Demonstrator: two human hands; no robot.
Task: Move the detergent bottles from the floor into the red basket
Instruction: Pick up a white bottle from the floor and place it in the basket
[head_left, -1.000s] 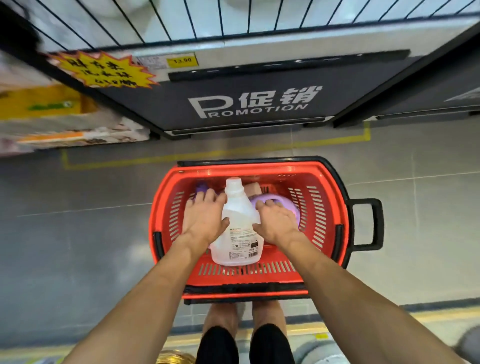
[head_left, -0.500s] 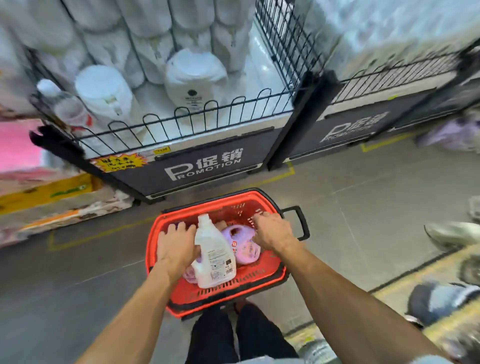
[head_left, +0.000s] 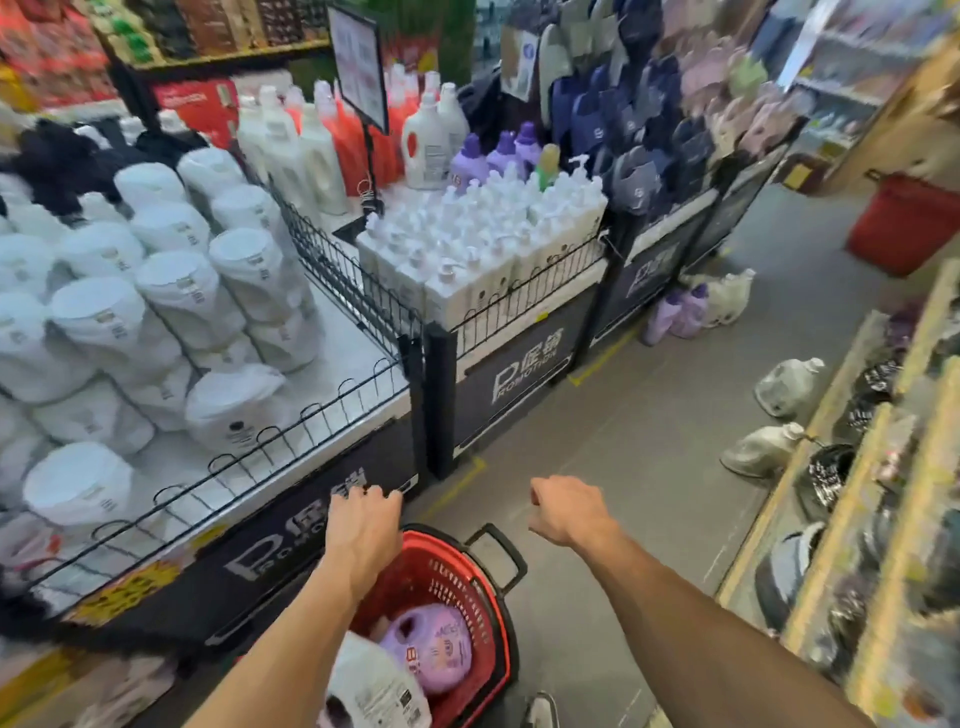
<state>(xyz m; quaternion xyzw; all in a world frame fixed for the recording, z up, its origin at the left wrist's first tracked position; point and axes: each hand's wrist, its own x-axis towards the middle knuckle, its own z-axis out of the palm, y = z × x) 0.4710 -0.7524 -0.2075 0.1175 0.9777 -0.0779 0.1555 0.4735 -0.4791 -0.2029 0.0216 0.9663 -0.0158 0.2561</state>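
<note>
Head view: both hands hung empty, fingers loosely curled, the left hand (head_left: 363, 525) over the part-loaded basket (head_left: 501, 670). The nearest floor bottle (head_left: 761, 451) lay on its side at two o'clock from the right hand (head_left: 563, 512), the nearer hand, its cap towards three o'clock.

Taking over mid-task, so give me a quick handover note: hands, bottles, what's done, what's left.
Left hand: empty, fingers relaxed, over the far rim of the red basket; I cannot tell whether it touches the rim.
Right hand: loosely curled, empty, in the air to the right of the basket.
Done: a purple bottle and a white bottle lie in the basket.
Left: a pale bottle and a second pale bottle lie on the floor ahead-right by the shelf. Farther on, purple floor bottles and a blurred white item sit by the promotion stand.
</note>
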